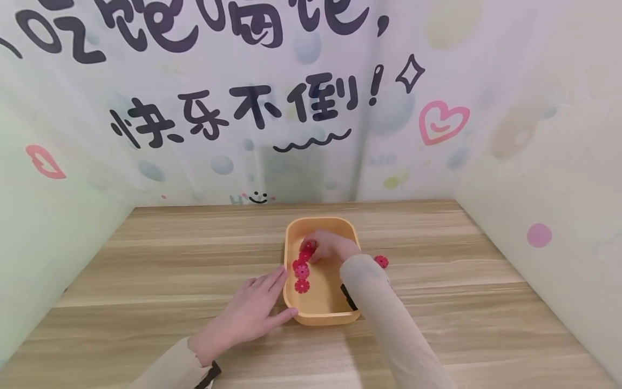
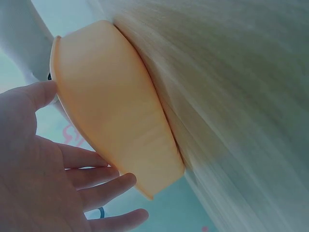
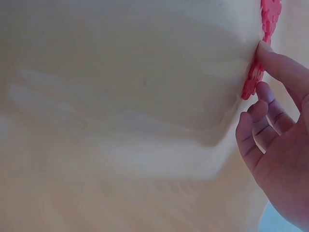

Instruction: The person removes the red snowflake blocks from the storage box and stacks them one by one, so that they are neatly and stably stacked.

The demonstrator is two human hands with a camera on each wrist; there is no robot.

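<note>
An orange plastic bin (image 1: pixel 320 320) stands on the wooden table, holding several red and pink snowflake discs (image 1: pixel 302 286) in a row along its left side. My right hand (image 1: pixel 324 246) reaches into the bin and pinches a red snowflake disc (image 3: pixel 254 77) between thumb and fingertips, near the far left part. My left hand (image 1: pixel 250 308) lies against the bin's left side with straight, spread fingers. In the left wrist view, the thumb and fingertips of that hand touch the bin's rim (image 2: pixel 72 118).
One more red snowflake disc (image 1: pixel 381 262) lies on the wooden table (image 1: pixel 194 237), right of the bin beside the right sleeve. A printed curtain (image 1: pixel 311 173) hangs behind the table, with pale walls at both sides.
</note>
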